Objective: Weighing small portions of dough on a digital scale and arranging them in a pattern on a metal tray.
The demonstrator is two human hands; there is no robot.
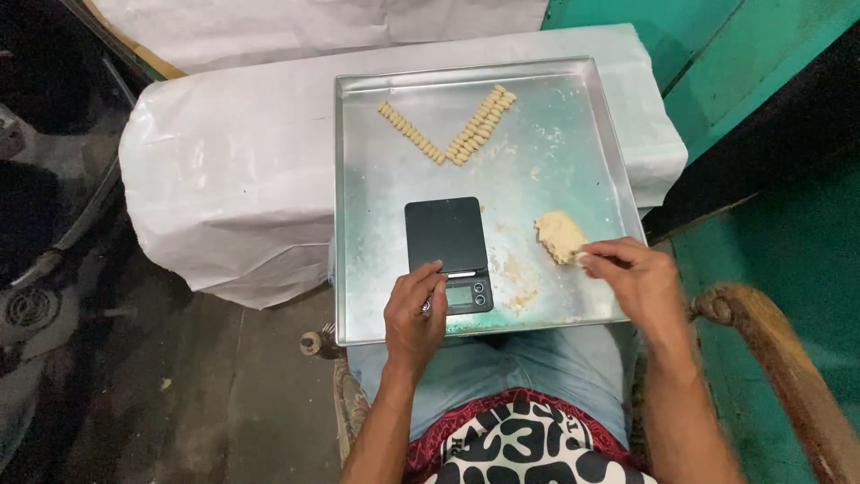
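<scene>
A square metal tray (376,179) rests on my lap and on a white covered surface. A small black digital scale (445,235) sits on the tray's near part. My left hand (414,312) lies at the scale's front left corner, fingers curled on its edge. A lump of pale dough (557,233) lies to the right of the scale. My right hand (638,282) pinches at the lump's near edge with thumb and fingertips. Two rows of small shaped dough pieces (448,133) form a V at the tray's far side.
White plastic sheeting (224,170) covers the surface under the tray's far half. A curved wooden chair arm (788,376) runs at my right. Green painted wall (761,72) stands at the right, and dark concrete floor (179,385) lies at the left.
</scene>
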